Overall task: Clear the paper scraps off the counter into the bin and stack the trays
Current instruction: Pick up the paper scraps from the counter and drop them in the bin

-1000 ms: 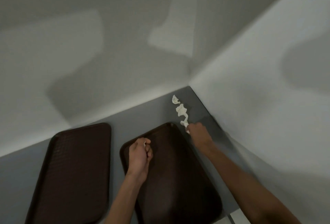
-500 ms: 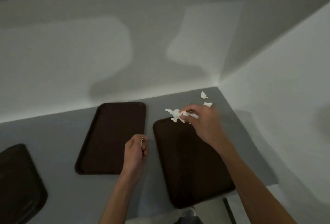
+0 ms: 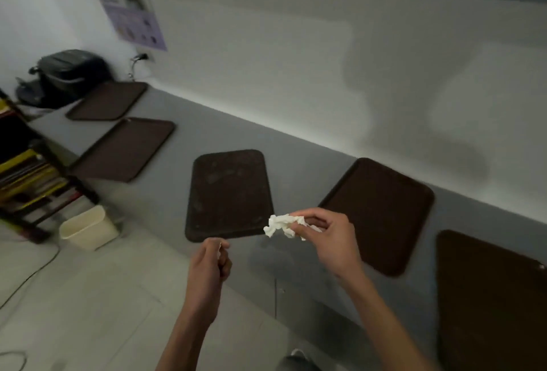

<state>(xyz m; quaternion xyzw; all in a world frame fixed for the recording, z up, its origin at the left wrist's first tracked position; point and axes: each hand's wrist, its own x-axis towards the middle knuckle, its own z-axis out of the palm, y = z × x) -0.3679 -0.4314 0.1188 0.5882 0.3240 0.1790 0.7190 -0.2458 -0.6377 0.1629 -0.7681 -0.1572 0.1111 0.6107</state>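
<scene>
Cream bin [image 3: 88,228] stands beyond 5 brown trays [image 3: 229,193]; right hand [image 3: 331,240] pinches paper scraps [image 3: 281,224], left hand [image 3: 208,270] grips more.

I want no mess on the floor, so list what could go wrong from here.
1. The paper scraps dangle loosely from the right hand; bits may drop before reaching the bin, which stands on the floor to the left.
2. A cable lies on the floor near the bin, a possible trip hazard.
3. The left hand grips only a tiny scrap, easily lost.
</scene>
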